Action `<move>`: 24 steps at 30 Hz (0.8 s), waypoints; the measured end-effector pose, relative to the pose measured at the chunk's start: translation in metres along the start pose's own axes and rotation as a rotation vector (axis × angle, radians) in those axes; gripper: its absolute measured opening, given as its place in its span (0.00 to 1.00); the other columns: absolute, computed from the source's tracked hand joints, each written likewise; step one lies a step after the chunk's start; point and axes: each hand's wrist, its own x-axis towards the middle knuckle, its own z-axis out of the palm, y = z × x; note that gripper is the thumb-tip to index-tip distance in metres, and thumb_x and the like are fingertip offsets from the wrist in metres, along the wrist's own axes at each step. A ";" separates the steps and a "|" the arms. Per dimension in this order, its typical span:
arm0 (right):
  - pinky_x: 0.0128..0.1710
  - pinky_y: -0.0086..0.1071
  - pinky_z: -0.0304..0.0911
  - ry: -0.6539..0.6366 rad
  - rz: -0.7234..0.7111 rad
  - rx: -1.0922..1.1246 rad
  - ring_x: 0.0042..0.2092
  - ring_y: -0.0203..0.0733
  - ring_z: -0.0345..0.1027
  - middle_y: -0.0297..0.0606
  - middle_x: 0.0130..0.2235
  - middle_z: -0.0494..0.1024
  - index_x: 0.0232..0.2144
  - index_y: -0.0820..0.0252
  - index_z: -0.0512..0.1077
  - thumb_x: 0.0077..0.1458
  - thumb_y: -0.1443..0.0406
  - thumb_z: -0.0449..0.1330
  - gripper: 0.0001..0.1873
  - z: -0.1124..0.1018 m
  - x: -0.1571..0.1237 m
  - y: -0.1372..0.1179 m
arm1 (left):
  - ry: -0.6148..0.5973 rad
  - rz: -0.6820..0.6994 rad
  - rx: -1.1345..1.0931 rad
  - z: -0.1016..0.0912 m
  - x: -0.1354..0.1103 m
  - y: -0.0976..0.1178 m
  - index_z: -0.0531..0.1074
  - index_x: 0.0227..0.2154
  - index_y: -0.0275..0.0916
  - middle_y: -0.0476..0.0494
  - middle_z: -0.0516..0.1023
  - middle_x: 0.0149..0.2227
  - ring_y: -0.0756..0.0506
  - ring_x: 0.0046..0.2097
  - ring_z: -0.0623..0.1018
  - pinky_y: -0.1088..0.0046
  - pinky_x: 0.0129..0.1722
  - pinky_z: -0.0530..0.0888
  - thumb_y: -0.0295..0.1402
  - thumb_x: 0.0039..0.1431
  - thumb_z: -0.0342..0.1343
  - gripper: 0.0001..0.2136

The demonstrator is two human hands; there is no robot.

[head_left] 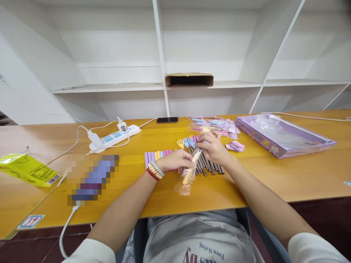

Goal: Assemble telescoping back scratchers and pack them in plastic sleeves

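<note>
Between my two hands a yellow back scratcher (188,176) lies slanted inside a clear plastic bag (185,189). My left hand (178,160) grips the bag around its middle, fingers closed. My right hand (211,145) pinches its upper end, just below the yellow hand-shaped tip (205,129). Under and behind my hands lie several metal rods (204,168) with yellow, blue and pink hand-shaped heads (189,141). Partly hidden by my left hand is a row of coloured handles (155,155) in purple, yellow, blue and pink.
Bagged back scratchers (216,125) are piled at the back, near small pink cards (236,146). Right of them lies a purple box (285,135) with clear film. A black phone (167,119), power strip (115,138), blurred-out device (94,179) and yellow carton (29,169) are also on the table.
</note>
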 end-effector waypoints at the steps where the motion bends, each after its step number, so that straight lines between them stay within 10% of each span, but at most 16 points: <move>1: 0.54 0.44 0.42 0.027 0.013 -0.002 0.53 0.43 0.59 0.37 0.43 0.72 0.40 0.52 0.74 0.52 0.73 0.50 0.18 0.000 0.001 -0.003 | 0.024 -0.005 0.005 0.002 0.001 0.000 0.68 0.20 0.35 0.52 0.67 0.16 0.55 0.17 0.65 0.80 0.16 0.61 0.40 0.49 0.58 0.13; 7: 0.50 0.41 0.55 0.338 0.166 0.134 0.51 0.45 0.60 0.45 0.47 0.70 0.45 0.60 0.68 0.53 0.67 0.53 0.16 -0.005 0.003 -0.021 | 0.519 0.179 -0.146 0.002 0.008 -0.002 0.67 0.22 0.35 0.52 0.67 0.18 0.54 0.20 0.68 0.80 0.19 0.65 0.40 0.51 0.56 0.13; 12: 0.39 0.34 0.62 0.192 0.036 0.343 0.36 0.38 0.66 0.38 0.32 0.72 0.31 0.58 0.70 0.54 0.66 0.54 0.05 0.005 0.000 -0.032 | 0.858 0.391 -0.290 -0.001 0.014 -0.007 0.71 0.29 0.33 0.46 0.75 0.28 0.50 0.30 0.74 0.75 0.32 0.72 0.41 0.51 0.58 0.13; 24: 0.32 0.29 0.61 0.157 0.277 0.265 0.30 0.37 0.67 0.38 0.30 0.76 0.35 0.61 0.72 0.53 0.63 0.56 0.09 0.028 0.000 -0.024 | 0.736 0.386 -0.525 0.006 0.023 -0.014 0.73 0.31 0.31 0.40 0.78 0.32 0.47 0.33 0.77 0.69 0.37 0.75 0.39 0.49 0.60 0.14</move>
